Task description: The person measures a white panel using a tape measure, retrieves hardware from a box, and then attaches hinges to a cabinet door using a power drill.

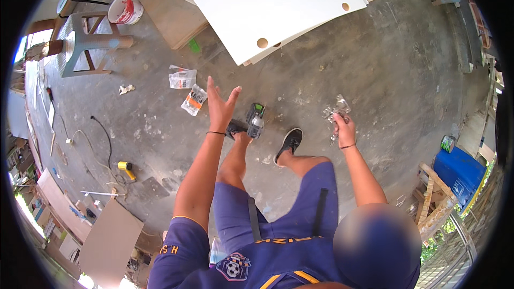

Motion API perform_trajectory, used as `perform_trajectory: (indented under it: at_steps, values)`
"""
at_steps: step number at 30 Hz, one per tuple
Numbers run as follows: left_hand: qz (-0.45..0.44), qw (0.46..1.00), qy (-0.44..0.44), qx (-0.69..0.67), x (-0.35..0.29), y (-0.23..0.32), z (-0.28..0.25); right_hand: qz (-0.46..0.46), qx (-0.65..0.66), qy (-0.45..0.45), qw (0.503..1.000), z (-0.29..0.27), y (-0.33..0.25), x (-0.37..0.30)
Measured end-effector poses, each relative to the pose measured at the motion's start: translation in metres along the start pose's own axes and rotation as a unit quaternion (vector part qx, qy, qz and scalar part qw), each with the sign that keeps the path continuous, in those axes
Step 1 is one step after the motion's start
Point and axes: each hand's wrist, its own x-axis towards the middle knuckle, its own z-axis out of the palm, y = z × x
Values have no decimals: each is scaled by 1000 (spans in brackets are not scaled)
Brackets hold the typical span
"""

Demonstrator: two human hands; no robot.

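My left hand (221, 109) is raised over the floor with its fingers spread and nothing in it. Close by on the floor lie a clear plastic packet with an orange label (194, 100) and a second clear packet (182, 78). A black cordless drill with a green top (256, 120) stands beside my left shoe. Out to the right, my right hand (344, 128) is closed on a crumpled clear plastic bag (337, 108), which glints. Whether shiny metal pieces are inside it, I cannot tell.
White panels with round holes (278, 5) are stacked ahead. To the left are a plastic stool (85, 43), a white-and-red bucket (126, 10), a yellow heat-gun-like tool (126, 169) and loose cables (107, 144). A blue bin (458, 174) and wooden frame (428, 198) stand right.
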Motion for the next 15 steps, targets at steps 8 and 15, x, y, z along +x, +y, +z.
perform_trajectory:
  at_steps: [8,15]
  values:
    - [246,951,79,171,90,33,36,-53,-9,-227,972,115,-12,71]
    - [211,953,196,98,126,27,89,-57,12,-340,939,108,-25,122]
